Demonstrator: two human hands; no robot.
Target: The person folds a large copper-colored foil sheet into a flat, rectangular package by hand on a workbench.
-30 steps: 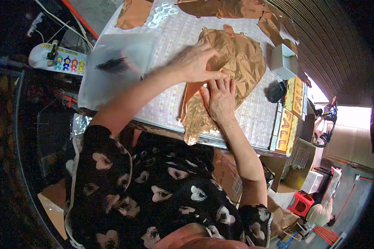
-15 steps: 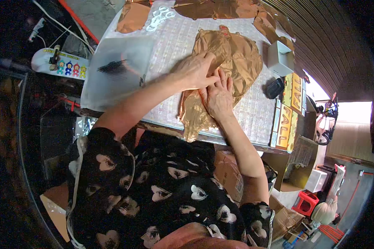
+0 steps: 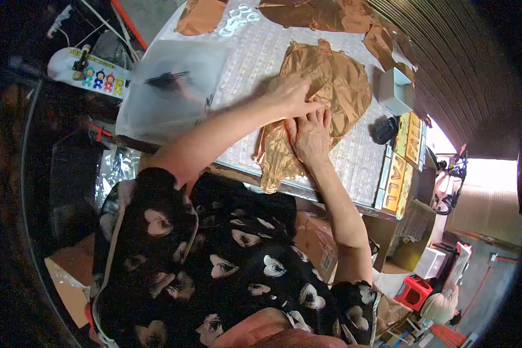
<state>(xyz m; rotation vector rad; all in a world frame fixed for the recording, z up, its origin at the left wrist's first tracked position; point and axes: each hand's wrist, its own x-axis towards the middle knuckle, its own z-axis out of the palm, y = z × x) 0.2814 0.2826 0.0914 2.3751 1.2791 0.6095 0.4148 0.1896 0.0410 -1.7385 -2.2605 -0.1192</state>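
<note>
A crinkled copper-gold foil balloon (image 3: 348,87), flat and without air, lies on the table with a small reddish tab at its far end. Its narrower near part (image 3: 275,165) hangs slightly over the table's front edge. My left hand (image 3: 293,97) is on the middle of the foil, fingers curled around a fold and thumb side toward the other hand. Pressed flat just below it is my right hand (image 3: 312,139), with fingers stretched forward on the foil. The fingertips of both hands meet, and the foil under them is hidden.
Clear plastic sleeves (image 3: 162,87) lie at the left of the table. More copper foil (image 3: 319,14) and white rings (image 3: 238,20) are at the far side. A white open box (image 3: 395,91), a black object (image 3: 385,130) and yellow "FALL" boxes (image 3: 396,182) stand at the right.
The view has shifted, so the table items appear a little further right. Both hands stay on the same fold of the foil balloon, with little visible movement.
</note>
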